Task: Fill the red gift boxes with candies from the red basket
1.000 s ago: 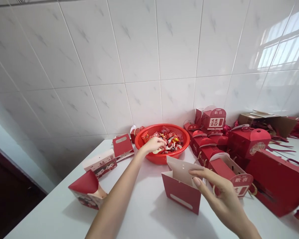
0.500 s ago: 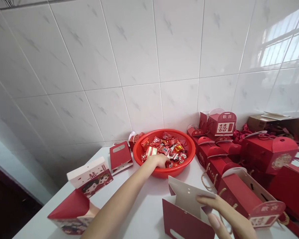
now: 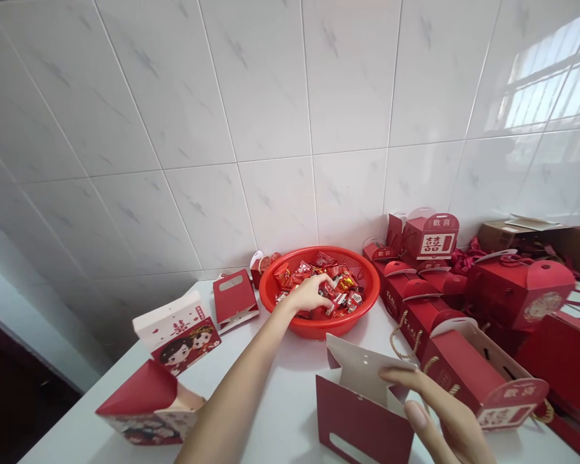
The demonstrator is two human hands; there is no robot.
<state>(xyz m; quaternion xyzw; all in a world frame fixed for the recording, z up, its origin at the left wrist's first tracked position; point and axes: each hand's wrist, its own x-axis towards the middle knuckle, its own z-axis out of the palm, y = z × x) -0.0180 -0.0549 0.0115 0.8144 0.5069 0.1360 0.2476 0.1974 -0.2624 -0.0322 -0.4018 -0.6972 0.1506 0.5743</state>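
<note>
In the head view, my left hand (image 3: 314,293) is over the red plastic basket (image 3: 265,293), thumb and fingers apart above the wrapped candies (image 3: 343,283). Whether a fingertip touches a candy is hard to see. Below the basket stands an open red gift box (image 3: 362,412) with a pale inside and a slot in its front panel. My right hand (image 3: 439,412) grips this box at its right edge, index finger over the rim and thumb outside. The other right fingers are mostly hidden.
Left on the white table (image 3: 280,399) are a red-and-white box with cartoon figures (image 3: 183,335), a part-folded box (image 3: 145,406) and a flat red box (image 3: 234,296). Several red boxes with rope handles (image 3: 483,380) crowd the right. Behind rises a tiled wall (image 3: 270,96).
My left hand has lifted slightly from among the candies, and its fingers have spread. My right hand stays on the gift box. The view has shifted a little.
</note>
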